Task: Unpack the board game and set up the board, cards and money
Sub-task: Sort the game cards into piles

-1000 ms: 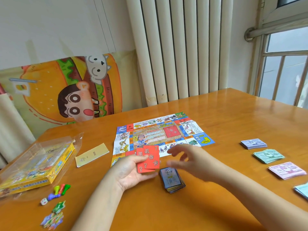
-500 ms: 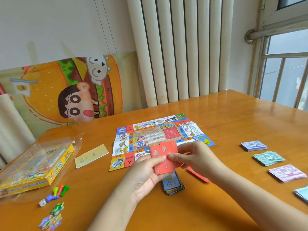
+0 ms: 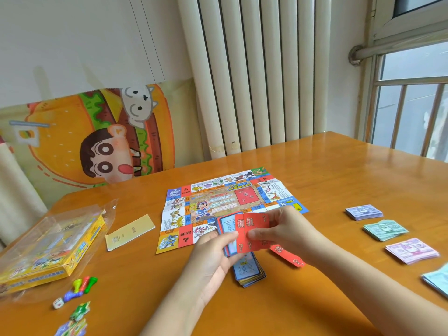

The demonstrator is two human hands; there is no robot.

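The paper game board (image 3: 218, 202) lies unfolded on the wooden table (image 3: 327, 170). In front of it my left hand (image 3: 213, 258) holds a fan of cards, red chance cards (image 3: 252, 235) over blue-faced ones. My right hand (image 3: 288, 234) pinches the red cards from the right, with one more red card (image 3: 288, 257) sticking out below it. A stack of blue cards (image 3: 249, 271) lies on the table under my hands. Several piles of paper money sit at the right: purple (image 3: 363, 211), green (image 3: 385, 229), pink (image 3: 412, 251) and light blue (image 3: 436, 280).
The yellow game box (image 3: 51, 248) in clear wrapping rests at the left edge. A cream booklet (image 3: 129, 232) lies beside it. Coloured pawns (image 3: 82, 286), a die (image 3: 57, 303) and cardboard pieces (image 3: 75, 321) lie at the front left. A radiator and a window stand behind the table.
My hands lifted and came together over the blue stack. The left hand now holds blue cards behind the red ones, and the right hand has closed on the red cards.
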